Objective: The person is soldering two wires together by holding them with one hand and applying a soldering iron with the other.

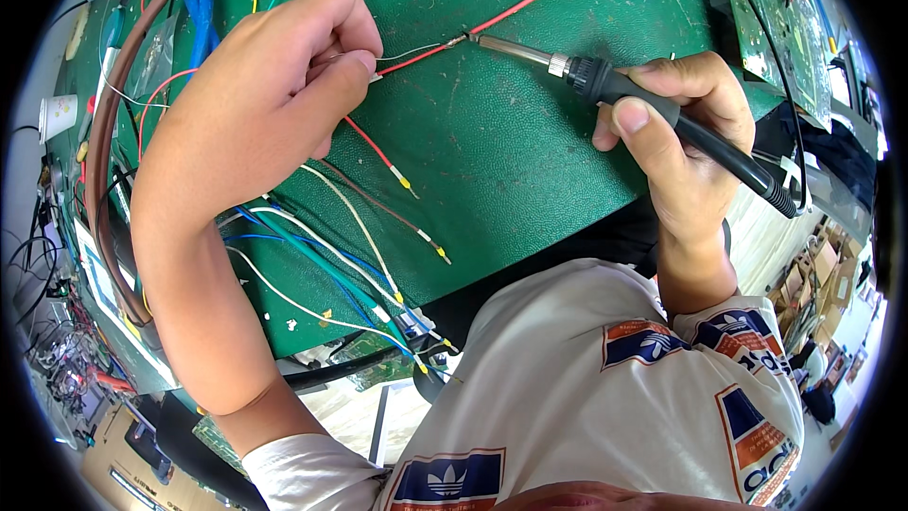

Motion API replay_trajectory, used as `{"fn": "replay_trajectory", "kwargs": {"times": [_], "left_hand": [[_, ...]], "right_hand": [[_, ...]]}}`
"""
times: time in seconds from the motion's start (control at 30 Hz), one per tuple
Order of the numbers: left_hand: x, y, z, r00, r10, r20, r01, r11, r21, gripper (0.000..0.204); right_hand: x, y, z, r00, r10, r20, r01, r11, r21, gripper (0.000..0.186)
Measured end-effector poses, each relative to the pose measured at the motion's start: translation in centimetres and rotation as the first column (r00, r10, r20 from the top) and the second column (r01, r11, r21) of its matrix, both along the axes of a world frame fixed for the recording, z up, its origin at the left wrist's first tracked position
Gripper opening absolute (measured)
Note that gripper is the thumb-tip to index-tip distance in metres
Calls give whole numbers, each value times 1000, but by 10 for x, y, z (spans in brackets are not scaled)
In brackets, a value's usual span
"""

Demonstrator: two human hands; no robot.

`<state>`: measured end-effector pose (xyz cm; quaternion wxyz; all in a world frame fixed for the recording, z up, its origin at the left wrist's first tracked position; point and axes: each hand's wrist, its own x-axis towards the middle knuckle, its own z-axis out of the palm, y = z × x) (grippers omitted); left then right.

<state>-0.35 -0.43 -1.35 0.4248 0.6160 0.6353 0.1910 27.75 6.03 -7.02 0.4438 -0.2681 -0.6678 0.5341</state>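
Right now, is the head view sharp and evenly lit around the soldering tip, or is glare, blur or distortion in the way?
Head view: the soldering iron tip meeting the red wire is sharp and evenly lit, without glare; the left hand casts only a soft shadow on the green mat; fisheye bends the mat edges and blackens the corners; the rim clutter looks softer.

You get bright, even light across the whole frame, with colours strong and clean on the green mat (530, 151). Shadows are soft and short: a faint one lies just under the left hand (274, 85) and another beneath the right hand (681, 132). The centre is sharp enough to show thin wires. Toward the rim the fisheye bends straight edges, and the corners fall to black. The far right of the frame looks washed out and slightly blurred, and the lower left clutter turns dim.
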Motion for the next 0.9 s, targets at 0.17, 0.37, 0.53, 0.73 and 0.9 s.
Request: {"fn": "replay_trajectory", "kwargs": {"times": [0.17,0.37,0.53,0.73,0.9], "left_hand": [[-1,0,0,1000,2,7,-2,1000,-6,7],[4,0,9,999,37,23,-35,997,-75,4],[7,-1,12,994,59,95,-51,995,-88,4],[10,-2,16,997,55,46,-50,994,-101,5],[15,-7,18,998,44,46,-41,997,-66,3]], "right_hand": [[2,1,-1,1000,7,11,-8,1000,28,21],[3,2,0,996,38,-75,-42,998,-51,22],[5,4,2,996,57,-70,-62,996,-71,19],[8,4,3,998,60,2,-60,997,-47,19],[9,5,2,998,54,-22,-55,997,-61,21]]}}
